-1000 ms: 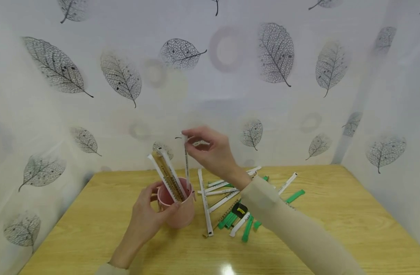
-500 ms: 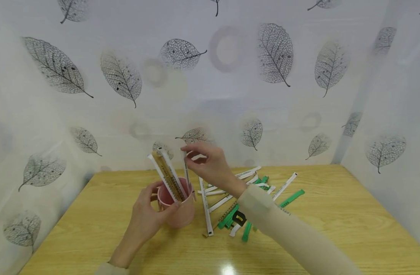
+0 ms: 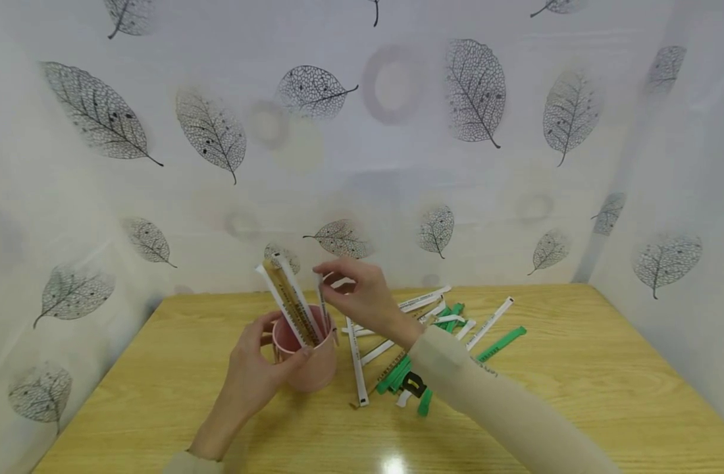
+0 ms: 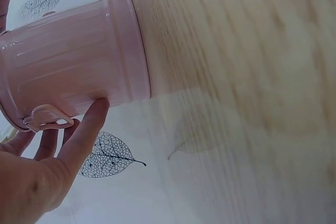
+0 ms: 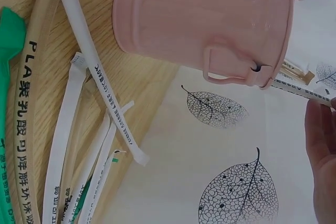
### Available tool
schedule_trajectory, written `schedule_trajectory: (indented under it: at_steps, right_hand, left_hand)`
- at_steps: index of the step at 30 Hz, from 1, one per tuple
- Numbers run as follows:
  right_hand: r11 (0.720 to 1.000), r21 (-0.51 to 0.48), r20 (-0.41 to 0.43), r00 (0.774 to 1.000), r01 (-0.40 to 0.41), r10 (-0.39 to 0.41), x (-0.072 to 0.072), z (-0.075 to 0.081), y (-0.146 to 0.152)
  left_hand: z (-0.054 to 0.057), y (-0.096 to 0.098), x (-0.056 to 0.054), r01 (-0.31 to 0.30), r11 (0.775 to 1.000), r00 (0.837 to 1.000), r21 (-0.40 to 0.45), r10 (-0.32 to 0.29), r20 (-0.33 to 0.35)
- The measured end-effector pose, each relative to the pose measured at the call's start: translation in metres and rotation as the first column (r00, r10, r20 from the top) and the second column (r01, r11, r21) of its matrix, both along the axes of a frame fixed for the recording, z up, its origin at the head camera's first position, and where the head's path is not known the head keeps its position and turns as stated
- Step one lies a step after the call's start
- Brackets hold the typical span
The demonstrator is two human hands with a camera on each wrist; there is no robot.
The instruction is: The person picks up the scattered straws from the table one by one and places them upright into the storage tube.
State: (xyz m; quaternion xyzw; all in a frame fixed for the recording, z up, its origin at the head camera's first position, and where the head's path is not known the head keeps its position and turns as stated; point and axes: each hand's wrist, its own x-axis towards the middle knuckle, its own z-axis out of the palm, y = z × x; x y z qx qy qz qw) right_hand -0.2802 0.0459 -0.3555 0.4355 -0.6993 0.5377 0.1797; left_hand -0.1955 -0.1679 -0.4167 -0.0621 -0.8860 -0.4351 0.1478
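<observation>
A pink bucket with small side handles stands on the table. My left hand grips it from the left, thumb over the near rim; in the left wrist view a finger lies along its side. White and brown wrapped straws lean inside it toward the left. Above the bucket's right side, my right hand pinches the top of a white wrapped straw. That straw stands nearly upright, its lower end hidden inside the bucket. The right wrist view shows the straw passing the rim beside a handle.
Right of the bucket lies a loose pile of white, brown and green wrapped straws. A small black-and-yellow piece sits on the pile's near side. A leaf-patterned sheet rises behind the wooden table.
My right hand has come down toward the bucket, and the pinched straw has sunk deeper into it. The left hand and bucket have stayed in place.
</observation>
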Motion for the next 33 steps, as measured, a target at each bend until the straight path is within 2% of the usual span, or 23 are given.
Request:
schedule_trajectory:
  at_steps: [9, 16, 21, 24, 26, 28, 31, 33]
  right_hand:
    - [1.0, -0.003, -0.037, 0.999, -0.009, 0.009, -0.003, 0.0, 0.004]
    - [0.999, 0.022, -0.08, 0.996, 0.031, -0.029, -0.002, 0.002, 0.016]
    - [0.994, 0.102, -0.189, 0.982, 0.03, -0.01, 0.004, 0.0, 0.029]
    - [0.972, 0.236, -0.252, 0.965, -0.007, 0.068, 0.008, -0.004, 0.037]
    - [0.928, 0.371, -0.273, 0.953, -0.02, 0.129, 0.012, -0.007, 0.043]
    - [0.851, 0.525, -0.266, 0.947, -0.015, 0.18, 0.019, -0.01, 0.048]
    - [0.692, 0.721, -0.266, 0.938, 0.041, 0.221, 0.031, -0.019, 0.055]
    - [0.585, 0.806, -0.279, 0.93, 0.091, 0.239, 0.039, -0.028, 0.058]
  left_hand:
    - [0.003, 0.001, 0.001, 0.0, 1.0, 1.0, 0.0, 0.0, 0.014]
    - [0.006, 0.002, 0.002, -0.004, 1.0, 1.0, -0.007, 0.004, 0.022]
    - [0.005, 0.002, 0.001, -0.009, 1.0, 1.0, -0.007, 0.009, 0.01]
    - [0.005, 0.001, 0.0, -0.011, 1.0, 1.0, -0.009, 0.011, -0.002]
    - [0.005, 0.0, 0.0, -0.013, 1.0, 1.0, -0.014, 0.012, -0.007]
    - [0.005, 0.0, 0.0, -0.012, 1.0, 1.0, -0.015, 0.012, -0.016]
    - [0.004, 0.0, 0.0, -0.005, 1.0, 1.0, -0.01, 0.005, -0.026]
    - [0.004, 0.001, 0.001, 0.005, 1.0, 1.0, -0.003, -0.006, -0.03]
